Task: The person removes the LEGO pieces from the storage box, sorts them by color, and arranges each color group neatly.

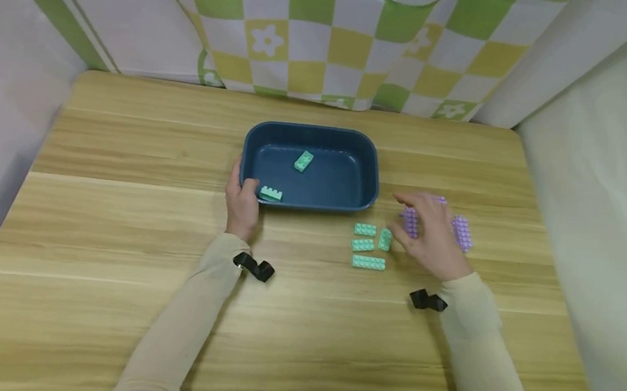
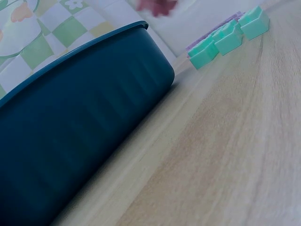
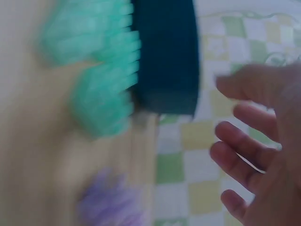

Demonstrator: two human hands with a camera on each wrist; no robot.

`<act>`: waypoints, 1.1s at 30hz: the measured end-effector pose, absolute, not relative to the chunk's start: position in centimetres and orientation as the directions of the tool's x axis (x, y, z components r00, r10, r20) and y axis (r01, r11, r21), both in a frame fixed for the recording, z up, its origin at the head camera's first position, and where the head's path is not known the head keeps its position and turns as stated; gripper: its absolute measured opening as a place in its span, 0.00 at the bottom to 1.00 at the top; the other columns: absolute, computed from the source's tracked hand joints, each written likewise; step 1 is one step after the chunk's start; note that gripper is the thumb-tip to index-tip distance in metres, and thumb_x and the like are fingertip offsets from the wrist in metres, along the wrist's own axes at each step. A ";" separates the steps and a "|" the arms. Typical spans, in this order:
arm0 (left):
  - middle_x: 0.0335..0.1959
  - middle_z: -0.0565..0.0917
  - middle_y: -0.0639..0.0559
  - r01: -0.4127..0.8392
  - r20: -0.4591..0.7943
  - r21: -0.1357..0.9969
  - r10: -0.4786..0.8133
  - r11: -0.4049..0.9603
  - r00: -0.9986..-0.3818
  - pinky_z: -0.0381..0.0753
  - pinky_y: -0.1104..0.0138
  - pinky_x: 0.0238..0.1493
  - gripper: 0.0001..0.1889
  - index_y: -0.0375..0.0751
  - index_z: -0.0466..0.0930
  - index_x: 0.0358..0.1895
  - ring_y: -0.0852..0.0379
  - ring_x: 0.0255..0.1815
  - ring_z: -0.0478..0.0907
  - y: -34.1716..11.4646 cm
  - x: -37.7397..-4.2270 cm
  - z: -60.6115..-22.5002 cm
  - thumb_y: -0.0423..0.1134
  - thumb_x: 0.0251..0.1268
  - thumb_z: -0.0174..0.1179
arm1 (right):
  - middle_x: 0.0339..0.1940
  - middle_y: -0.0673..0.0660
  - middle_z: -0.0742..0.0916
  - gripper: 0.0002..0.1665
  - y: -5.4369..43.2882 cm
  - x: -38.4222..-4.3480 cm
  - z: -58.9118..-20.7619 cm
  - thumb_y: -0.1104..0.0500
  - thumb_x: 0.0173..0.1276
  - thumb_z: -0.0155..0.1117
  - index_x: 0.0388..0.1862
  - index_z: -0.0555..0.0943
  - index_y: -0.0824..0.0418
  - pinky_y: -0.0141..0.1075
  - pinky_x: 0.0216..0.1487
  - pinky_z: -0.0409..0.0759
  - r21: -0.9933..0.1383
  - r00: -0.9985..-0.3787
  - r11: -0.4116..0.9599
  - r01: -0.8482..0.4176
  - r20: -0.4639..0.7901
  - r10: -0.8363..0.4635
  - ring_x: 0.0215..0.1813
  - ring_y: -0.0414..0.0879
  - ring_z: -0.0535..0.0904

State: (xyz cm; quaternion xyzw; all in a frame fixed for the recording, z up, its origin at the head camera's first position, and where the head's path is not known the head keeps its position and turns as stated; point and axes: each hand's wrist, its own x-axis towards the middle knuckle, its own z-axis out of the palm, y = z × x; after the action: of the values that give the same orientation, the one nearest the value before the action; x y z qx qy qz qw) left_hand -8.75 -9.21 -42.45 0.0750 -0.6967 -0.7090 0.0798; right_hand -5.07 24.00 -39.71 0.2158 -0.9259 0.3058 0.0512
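Note:
A dark blue plastic bin (image 1: 332,181) sits on the table, and my left hand (image 1: 242,209) grips its near left corner, thumb over the rim. Inside lie two mint-green toy bricks, one near the middle (image 1: 303,161) and the other (image 1: 271,194) by the near left wall. My right hand (image 1: 433,235) hovers right of the bin with nothing between thumb and fingers, which the right wrist view shows spread. Just left of it are several green bricks (image 1: 368,262). Purple bricks (image 1: 462,233) lie around and beneath it, partly hidden by the hand.
The wooden table (image 1: 118,221) extends on both sides of the bin. A green, white and yellow checked cloth (image 1: 308,37) hangs along the back edge. White sheeting (image 1: 606,154) borders the right side.

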 end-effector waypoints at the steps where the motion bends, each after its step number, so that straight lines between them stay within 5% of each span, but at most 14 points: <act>1: 0.73 0.61 0.37 0.011 0.008 1.000 -0.220 -0.016 -0.976 0.55 0.59 0.73 0.32 0.28 0.56 0.73 0.46 0.74 0.56 -9.2 -8.8 -42.4 0.24 0.62 0.41 | 0.55 0.60 0.81 0.32 23.5 -5.6 -39.1 0.62 0.59 0.72 0.63 0.74 0.62 0.57 0.62 0.56 -0.541 -0.893 0.710 -0.450 0.262 -0.366 0.59 0.56 0.71; 5: 0.73 0.61 0.36 0.007 0.005 1.000 -0.216 -0.010 -0.976 0.55 0.57 0.73 0.32 0.28 0.56 0.73 0.45 0.74 0.56 -9.3 -8.8 -42.3 0.24 0.62 0.41 | 0.53 0.58 0.82 0.25 20.5 -8.4 -37.3 0.61 0.64 0.68 0.60 0.76 0.63 0.54 0.62 0.62 -0.524 -0.860 0.684 -0.508 0.268 -0.434 0.57 0.54 0.72; 11: 0.73 0.61 0.36 0.007 0.004 1.000 -0.221 -0.016 -0.975 0.55 0.57 0.73 0.31 0.28 0.56 0.73 0.45 0.74 0.56 -9.4 -8.9 -42.2 0.23 0.62 0.41 | 0.62 0.57 0.75 0.27 14.9 -13.4 -36.2 0.52 0.70 0.62 0.65 0.75 0.59 0.54 0.64 0.64 -0.404 -0.777 0.722 -0.561 -0.044 -0.628 0.65 0.54 0.65; 19: 0.73 0.61 0.37 -0.011 -0.010 1.000 -0.213 0.005 -0.977 0.56 0.55 0.73 0.31 0.29 0.56 0.73 0.44 0.74 0.57 -9.2 -8.5 -42.0 0.23 0.63 0.41 | 0.77 0.56 0.61 0.35 11.2 -16.6 -37.5 0.52 0.72 0.58 0.76 0.62 0.51 0.57 0.70 0.57 -0.257 -0.689 0.744 -0.617 -0.281 -0.668 0.76 0.54 0.54; 23: 0.74 0.60 0.38 -0.007 -0.009 1.000 -0.198 -0.012 -0.980 0.56 0.57 0.73 0.32 0.30 0.54 0.74 0.46 0.74 0.56 -9.2 -8.5 -42.1 0.23 0.64 0.40 | 0.76 0.55 0.64 0.34 10.6 -16.8 -38.7 0.55 0.72 0.58 0.76 0.63 0.50 0.56 0.67 0.63 -0.218 -0.687 0.743 -0.633 -0.285 -0.668 0.73 0.55 0.61; 28: 0.74 0.60 0.38 -0.005 -0.007 1.000 -0.186 -0.010 -0.983 0.56 0.59 0.72 0.32 0.30 0.54 0.74 0.47 0.74 0.57 -9.2 -8.5 -42.0 0.23 0.64 0.40 | 0.60 0.55 0.80 0.24 10.4 -16.9 -39.4 0.61 0.68 0.63 0.62 0.80 0.50 0.50 0.55 0.73 -0.183 -0.715 0.744 -0.642 -0.208 -0.668 0.59 0.54 0.73; 33: 0.73 0.61 0.38 -0.009 -0.009 1.000 -0.194 -0.003 -0.981 0.56 0.59 0.73 0.32 0.30 0.54 0.74 0.46 0.74 0.57 -9.3 -8.6 -42.1 0.23 0.64 0.40 | 0.50 0.54 0.83 0.21 10.6 -16.6 -39.5 0.60 0.69 0.62 0.61 0.81 0.51 0.45 0.45 0.75 -0.176 -0.727 0.736 -0.654 -0.125 -0.676 0.48 0.51 0.77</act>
State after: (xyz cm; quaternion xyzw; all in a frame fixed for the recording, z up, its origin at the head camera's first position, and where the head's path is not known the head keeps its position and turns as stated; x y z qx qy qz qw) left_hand -8.59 -9.33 -42.10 0.0722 -0.7029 -0.7046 0.0656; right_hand -16.61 10.64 -39.51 0.3584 -0.9272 0.0601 -0.0908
